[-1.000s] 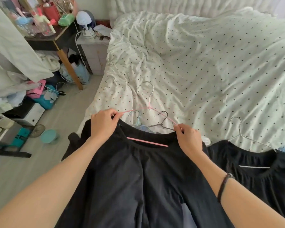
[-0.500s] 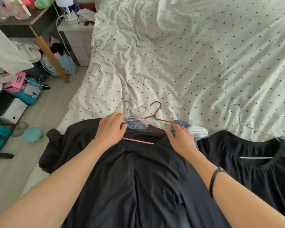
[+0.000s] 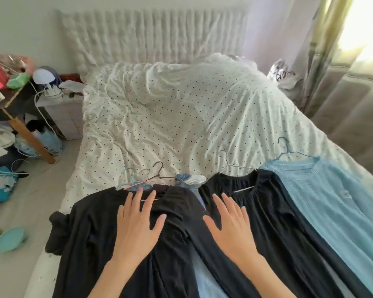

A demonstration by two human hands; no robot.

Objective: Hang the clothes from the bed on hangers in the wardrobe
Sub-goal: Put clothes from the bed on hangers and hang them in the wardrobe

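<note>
black top (image 3: 99, 233), flat, on pink hanger (image 3: 148, 198)

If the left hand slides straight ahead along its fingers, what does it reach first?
The left hand lies flat on the black top; its fingertips already overlap the pink hanger at the neckline. Beyond that, probably the bunched hanger hooks.

The pink hanger (image 3: 148, 186) is mostly hidden inside the left black garment (image 3: 99, 233). Beside this garment, the denim piece (image 3: 182, 179) is half covered. The table (image 3: 7, 100) clutter is blurred.
</note>
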